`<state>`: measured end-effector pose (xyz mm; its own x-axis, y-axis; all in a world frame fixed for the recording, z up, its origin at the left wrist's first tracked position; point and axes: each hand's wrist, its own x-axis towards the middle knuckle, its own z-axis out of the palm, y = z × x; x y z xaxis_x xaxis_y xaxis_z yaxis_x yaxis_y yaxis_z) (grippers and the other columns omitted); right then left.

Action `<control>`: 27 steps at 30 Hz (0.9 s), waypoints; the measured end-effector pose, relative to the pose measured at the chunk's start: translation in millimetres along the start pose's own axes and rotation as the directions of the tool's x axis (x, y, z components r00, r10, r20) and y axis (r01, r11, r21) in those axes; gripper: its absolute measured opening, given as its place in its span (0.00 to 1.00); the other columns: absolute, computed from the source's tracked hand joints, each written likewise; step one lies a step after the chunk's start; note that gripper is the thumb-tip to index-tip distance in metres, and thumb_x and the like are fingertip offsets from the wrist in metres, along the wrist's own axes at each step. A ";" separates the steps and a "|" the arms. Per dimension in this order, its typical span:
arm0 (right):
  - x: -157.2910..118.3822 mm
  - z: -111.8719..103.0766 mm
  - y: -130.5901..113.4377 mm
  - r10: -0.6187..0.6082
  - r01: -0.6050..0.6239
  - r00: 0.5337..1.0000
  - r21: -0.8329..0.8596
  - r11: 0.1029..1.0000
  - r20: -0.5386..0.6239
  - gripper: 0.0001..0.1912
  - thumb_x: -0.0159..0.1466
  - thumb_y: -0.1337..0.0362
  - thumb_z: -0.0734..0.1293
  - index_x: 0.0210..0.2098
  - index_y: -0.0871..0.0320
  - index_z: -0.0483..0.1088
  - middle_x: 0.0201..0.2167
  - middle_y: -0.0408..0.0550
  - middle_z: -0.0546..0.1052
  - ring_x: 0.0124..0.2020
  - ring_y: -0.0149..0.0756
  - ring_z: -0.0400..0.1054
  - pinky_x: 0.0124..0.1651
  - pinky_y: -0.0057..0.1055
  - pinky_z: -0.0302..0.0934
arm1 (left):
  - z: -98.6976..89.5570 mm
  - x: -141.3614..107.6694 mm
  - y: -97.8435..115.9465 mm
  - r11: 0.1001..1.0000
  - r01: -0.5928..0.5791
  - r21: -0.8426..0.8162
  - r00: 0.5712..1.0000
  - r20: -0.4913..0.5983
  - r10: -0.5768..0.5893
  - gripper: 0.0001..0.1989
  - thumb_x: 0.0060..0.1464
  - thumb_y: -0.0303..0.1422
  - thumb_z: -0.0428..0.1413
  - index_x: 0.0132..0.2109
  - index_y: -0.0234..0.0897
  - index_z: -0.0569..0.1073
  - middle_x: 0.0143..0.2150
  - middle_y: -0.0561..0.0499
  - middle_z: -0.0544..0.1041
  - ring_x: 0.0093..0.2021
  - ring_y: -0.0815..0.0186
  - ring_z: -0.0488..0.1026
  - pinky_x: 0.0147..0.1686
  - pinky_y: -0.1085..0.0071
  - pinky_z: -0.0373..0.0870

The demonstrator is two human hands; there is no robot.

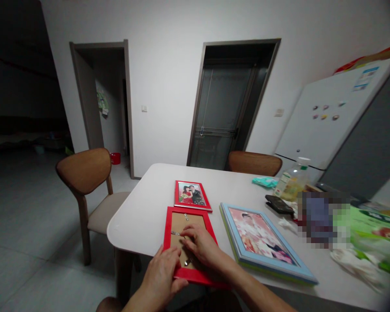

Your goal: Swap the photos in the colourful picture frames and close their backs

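Observation:
A red picture frame (211, 229) lies face down near the table's front edge, its brown backing board (195, 221) showing. My left hand (164, 271) grips the frame's lower left corner, with the thumb along the bottom rim. Over the backing, my right hand (199, 246) has its fingers bent together, the fingertips at a small metal clip (175, 233) on the left side. Other metal clips sit at the top and bottom of the board. Just beyond lies a second red picture frame (192, 195), face up with a photo of a couple.
To the right, a light blue picture frame (263, 238) rests on a greenish one. Farther right are a black phone (279, 204), a plastic bottle (292, 180), a teal packet (264, 182) and crumpled tissues (357, 266). Wooden chairs (84, 171) stand around the white table (136, 216).

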<state>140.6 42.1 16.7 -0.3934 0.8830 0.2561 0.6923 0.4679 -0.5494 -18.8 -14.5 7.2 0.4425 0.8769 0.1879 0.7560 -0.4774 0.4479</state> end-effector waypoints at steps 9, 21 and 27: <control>36.0 33.4 0.2 0.042 -0.059 0.996 -0.218 0.974 -0.084 0.11 0.56 0.65 0.59 0.29 0.59 0.73 0.29 0.48 0.72 0.33 0.31 0.63 0.38 0.24 0.53 | -0.8 -0.1 1.4 1.000 0.008 0.025 0.999 0.033 -0.009 0.29 0.39 0.31 0.60 0.51 0.31 0.63 0.51 0.40 0.67 0.52 0.58 0.62 0.55 0.58 0.52; 48.4 12.3 41.1 0.217 -0.274 0.955 -0.329 0.904 -0.201 0.15 0.57 0.63 0.56 0.34 0.60 0.72 0.33 0.54 0.71 0.37 0.38 0.60 0.41 0.30 0.50 | 5.2 -1.1 -4.8 1.000 0.017 -0.025 0.999 -0.030 -0.018 0.31 0.36 0.31 0.62 0.49 0.30 0.64 0.48 0.40 0.69 0.50 0.57 0.64 0.53 0.59 0.56; 49.4 12.9 35.1 0.236 -0.290 0.952 -0.330 0.898 -0.195 0.15 0.57 0.62 0.57 0.40 0.55 0.70 0.36 0.51 0.70 0.39 0.38 0.59 0.41 0.29 0.50 | 5.4 -0.6 -5.6 1.000 -0.004 -0.004 1.000 -0.016 0.004 0.29 0.36 0.31 0.62 0.48 0.31 0.65 0.50 0.40 0.69 0.51 0.57 0.63 0.53 0.57 0.54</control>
<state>137.7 101.7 -0.2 -0.0937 0.9585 0.2693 0.9358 0.1772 -0.3049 -20.7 -12.7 -0.2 0.4380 0.8756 0.2036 0.7520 -0.4810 0.4508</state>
